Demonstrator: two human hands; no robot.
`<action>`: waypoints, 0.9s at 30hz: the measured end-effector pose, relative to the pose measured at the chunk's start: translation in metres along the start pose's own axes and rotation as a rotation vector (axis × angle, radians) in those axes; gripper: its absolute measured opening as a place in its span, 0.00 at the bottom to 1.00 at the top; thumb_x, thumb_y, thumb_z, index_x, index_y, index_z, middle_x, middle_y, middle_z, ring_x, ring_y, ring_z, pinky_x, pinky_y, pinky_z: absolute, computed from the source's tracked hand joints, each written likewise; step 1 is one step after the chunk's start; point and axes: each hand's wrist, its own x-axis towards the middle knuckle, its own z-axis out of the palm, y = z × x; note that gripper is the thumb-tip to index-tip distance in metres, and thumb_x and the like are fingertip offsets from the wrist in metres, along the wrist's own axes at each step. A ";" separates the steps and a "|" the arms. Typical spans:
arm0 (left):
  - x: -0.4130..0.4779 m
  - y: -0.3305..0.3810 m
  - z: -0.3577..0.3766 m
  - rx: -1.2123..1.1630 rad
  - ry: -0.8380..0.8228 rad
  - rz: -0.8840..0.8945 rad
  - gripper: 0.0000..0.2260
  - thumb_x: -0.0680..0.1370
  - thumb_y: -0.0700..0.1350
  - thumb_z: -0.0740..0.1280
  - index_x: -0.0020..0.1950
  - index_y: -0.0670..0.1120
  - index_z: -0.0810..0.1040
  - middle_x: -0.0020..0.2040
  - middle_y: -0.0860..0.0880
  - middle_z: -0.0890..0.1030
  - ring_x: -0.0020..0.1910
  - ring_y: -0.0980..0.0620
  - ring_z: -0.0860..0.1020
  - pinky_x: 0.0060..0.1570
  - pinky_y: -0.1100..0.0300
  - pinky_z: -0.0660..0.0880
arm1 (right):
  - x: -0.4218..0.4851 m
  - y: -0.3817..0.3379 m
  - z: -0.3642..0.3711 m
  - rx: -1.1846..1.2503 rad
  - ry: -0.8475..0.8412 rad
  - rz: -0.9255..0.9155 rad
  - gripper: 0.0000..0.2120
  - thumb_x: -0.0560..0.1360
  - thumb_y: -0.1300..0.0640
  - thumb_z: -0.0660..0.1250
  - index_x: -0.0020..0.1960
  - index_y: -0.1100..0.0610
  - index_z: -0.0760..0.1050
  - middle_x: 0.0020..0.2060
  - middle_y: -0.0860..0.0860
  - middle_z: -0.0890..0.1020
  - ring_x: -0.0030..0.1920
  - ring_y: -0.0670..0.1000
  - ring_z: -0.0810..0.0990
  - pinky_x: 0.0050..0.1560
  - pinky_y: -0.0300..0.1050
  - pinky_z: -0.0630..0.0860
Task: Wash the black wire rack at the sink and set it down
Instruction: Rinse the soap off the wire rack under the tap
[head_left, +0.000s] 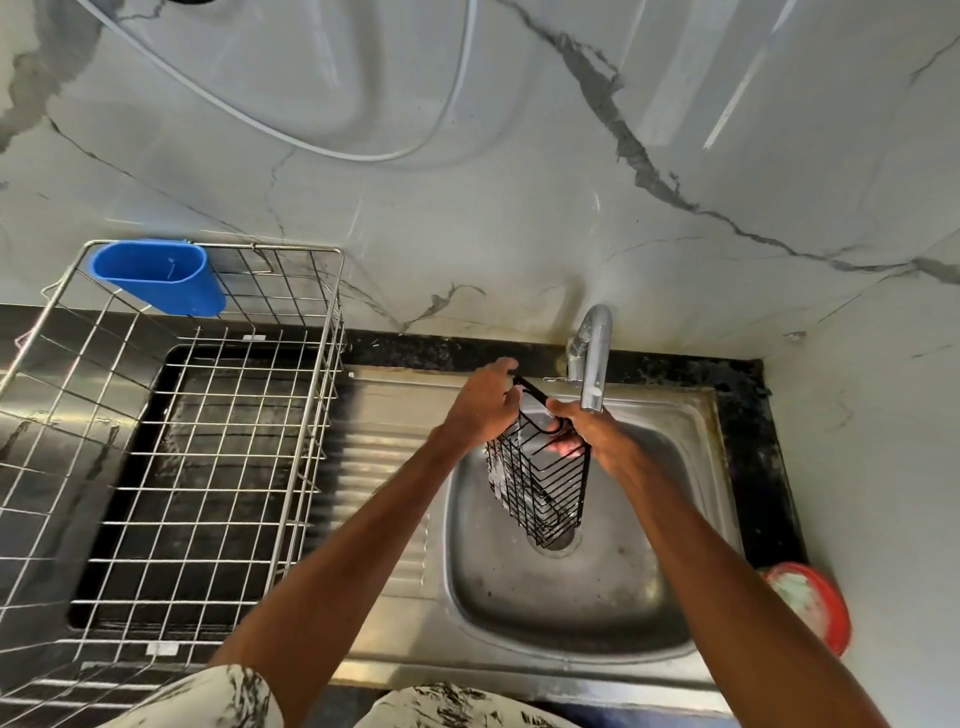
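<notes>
Head view: both hands are on the black wire rack (540, 483), held upright over the sink basin (545, 603), just under the tap spout (595, 364), lower end above the drain. The left hand (483, 405) curls its fingers on the top frame. The right hand (592, 436) clamps the right edge. Basin walls ring the rack. The ribbed drainboard (384, 467) lies open to the left, bounded by the steel wire basket (332, 332).

A black rack (540, 483) of grid wire is seen at centre. At twelve o'clock the wall (519, 208) is patterned white with grey veins. A blue cup (156, 278) is shown at ten o'clock, a silver grid basket (208, 441) at nine. The sink (545, 608) is dull grey, the counter (748, 426) black and speckled. A red bowl (839, 626) is seen at four o'clock.
</notes>
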 end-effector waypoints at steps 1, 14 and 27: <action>0.001 -0.001 0.000 0.016 -0.024 0.035 0.22 0.85 0.43 0.63 0.79 0.40 0.67 0.76 0.39 0.72 0.76 0.40 0.68 0.76 0.50 0.63 | 0.001 -0.002 -0.002 -0.037 -0.014 -0.016 0.15 0.79 0.48 0.70 0.45 0.62 0.78 0.33 0.57 0.83 0.25 0.50 0.80 0.24 0.39 0.73; -0.008 -0.004 -0.009 -0.113 -0.521 0.077 0.13 0.85 0.52 0.66 0.65 0.46 0.80 0.53 0.47 0.88 0.53 0.45 0.86 0.62 0.45 0.79 | 0.008 -0.034 -0.022 -0.660 -0.341 -0.189 0.31 0.78 0.32 0.60 0.28 0.53 0.74 0.25 0.51 0.76 0.25 0.49 0.74 0.35 0.44 0.75; -0.071 0.028 0.031 -0.904 -0.316 -0.180 0.15 0.87 0.47 0.62 0.67 0.37 0.78 0.51 0.35 0.87 0.49 0.37 0.87 0.52 0.44 0.84 | 0.017 -0.019 -0.009 -0.226 0.020 -0.298 0.27 0.83 0.43 0.60 0.46 0.68 0.79 0.37 0.56 0.84 0.37 0.54 0.83 0.46 0.52 0.81</action>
